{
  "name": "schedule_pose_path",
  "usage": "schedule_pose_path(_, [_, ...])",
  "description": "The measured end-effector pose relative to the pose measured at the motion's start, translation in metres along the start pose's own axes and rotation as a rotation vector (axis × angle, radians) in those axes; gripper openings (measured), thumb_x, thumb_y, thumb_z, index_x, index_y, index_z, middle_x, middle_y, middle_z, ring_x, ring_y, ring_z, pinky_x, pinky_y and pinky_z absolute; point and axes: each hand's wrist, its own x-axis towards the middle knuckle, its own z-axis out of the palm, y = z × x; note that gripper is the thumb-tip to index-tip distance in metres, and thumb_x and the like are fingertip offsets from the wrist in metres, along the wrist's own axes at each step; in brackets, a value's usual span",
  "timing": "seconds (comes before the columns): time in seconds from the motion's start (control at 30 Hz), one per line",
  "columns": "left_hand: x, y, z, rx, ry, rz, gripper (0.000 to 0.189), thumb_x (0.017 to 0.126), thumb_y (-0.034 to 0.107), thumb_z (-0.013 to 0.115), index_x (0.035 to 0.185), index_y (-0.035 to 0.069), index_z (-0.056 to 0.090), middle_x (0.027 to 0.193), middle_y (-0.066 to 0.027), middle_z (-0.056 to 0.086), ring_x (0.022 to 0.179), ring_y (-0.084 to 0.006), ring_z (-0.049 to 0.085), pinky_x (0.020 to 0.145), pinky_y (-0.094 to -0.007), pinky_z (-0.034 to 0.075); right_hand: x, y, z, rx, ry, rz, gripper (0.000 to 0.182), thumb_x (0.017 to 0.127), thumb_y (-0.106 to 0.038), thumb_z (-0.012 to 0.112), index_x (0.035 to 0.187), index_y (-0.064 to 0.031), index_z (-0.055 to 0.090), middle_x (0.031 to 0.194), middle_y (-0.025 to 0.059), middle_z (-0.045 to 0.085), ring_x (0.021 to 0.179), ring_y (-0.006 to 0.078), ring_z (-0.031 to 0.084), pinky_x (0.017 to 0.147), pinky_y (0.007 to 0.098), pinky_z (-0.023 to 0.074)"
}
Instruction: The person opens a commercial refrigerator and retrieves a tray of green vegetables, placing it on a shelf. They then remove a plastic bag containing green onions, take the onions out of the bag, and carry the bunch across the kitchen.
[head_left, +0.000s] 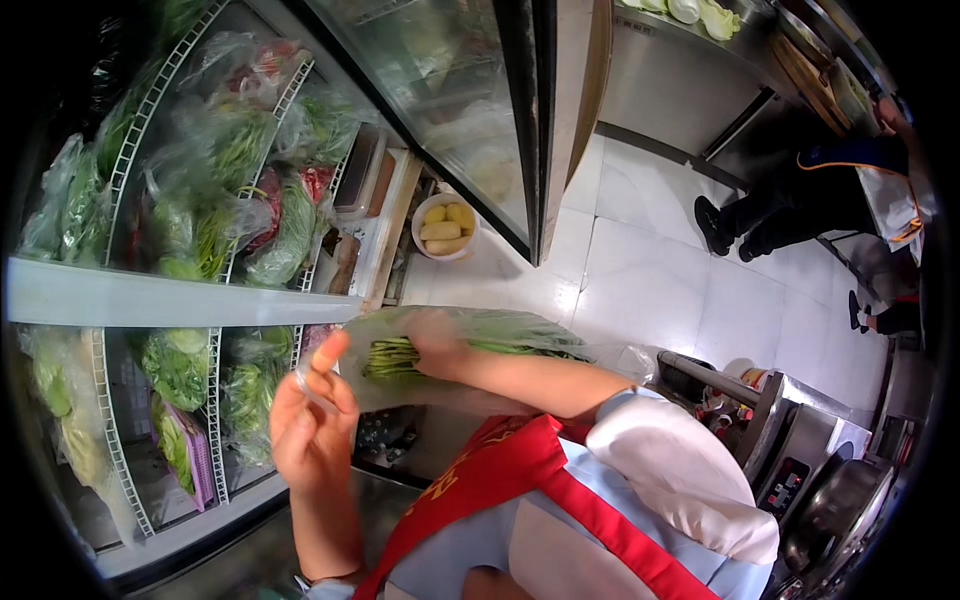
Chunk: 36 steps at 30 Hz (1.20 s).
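Observation:
A clear plastic bag (450, 396) lies stretched out in front of my red apron, its near end beside the open fridge. Inside it is a bundle of leafy green vegetables with cut stems (390, 358). My right hand (439, 345), blurred, reaches over the bundle and grips it just past the stem ends; whether its fingers are under the plastic I cannot tell. At the bag's left end, my left hand (313, 420) is raised with one finger pointing up. A thin strip of translucent plastic crosses its bent fingers, pinched by the thumb.
Bagged greens fill the wire shelves of the fridge (176, 292), with a purple basket (196, 457) lower down. Its glass door (465, 97) swings out ahead. A white bucket of peeled potatoes (447, 227) stands on the tiled floor (645, 247). At right are a co-worker's legs (795, 202) and a metal pan (840, 510).

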Motion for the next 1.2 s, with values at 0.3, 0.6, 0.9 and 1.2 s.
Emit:
schedule_pose_path(0.3, [0.028,0.006,0.019,0.026,-0.174,-0.112,0.027,0.074,0.015,0.046,0.091,-0.006,0.05,0.114,-0.0256,0.042,0.058,-0.0112,0.042,0.051,-0.0195,0.031,-0.019,0.024,-0.104,0.401,-0.187,0.151,0.045,0.057,-0.016,0.066,0.097,-0.0064,0.049,0.093,0.0147,0.054,0.089,0.033,0.049,0.077,0.037,0.0404])
schedule_pose_path(0.6, [0.067,-0.019,0.064,-0.15,-0.452,-0.169,0.029,0.076,0.013,0.045,0.099,-0.004,0.051,0.118,-0.0239,0.039,0.072,-0.0133,0.052,0.057,-0.0192,0.036,-0.072,0.032,-0.169,0.115,-0.085,0.229,0.046,0.054,-0.017,0.07,0.095,-0.0075,0.05,0.086,0.015,0.056,0.082,0.0325,0.053,0.071,0.0354,0.0432])
schedule_pose_path(0.9, [0.082,-0.038,0.126,-0.075,-0.609,-0.282,0.031,0.075,0.015,0.045,0.099,-0.004,0.05,0.115,-0.0207,0.043,0.068,-0.0122,0.051,0.054,-0.0181,0.036,-0.111,0.055,-0.221,0.418,0.376,0.44,0.04,0.055,-0.003,0.068,0.091,-0.0011,0.052,0.082,0.0043,0.059,0.076,0.0118,0.055,0.07,0.0261,0.0449])
schedule_pose_path(1.2, [0.111,-0.048,0.161,-0.17,-0.676,-0.259,0.029,0.078,0.006,0.039,0.101,-0.005,0.051,0.111,-0.0143,0.048,0.071,-0.0117,0.051,0.055,-0.0185,0.035,-0.137,0.071,-0.263,0.577,0.571,0.532,0.037,0.054,0.001,0.066,0.089,0.0015,0.053,0.086,0.0069,0.059,0.077,0.0125,0.054,0.071,0.0268,0.0434])
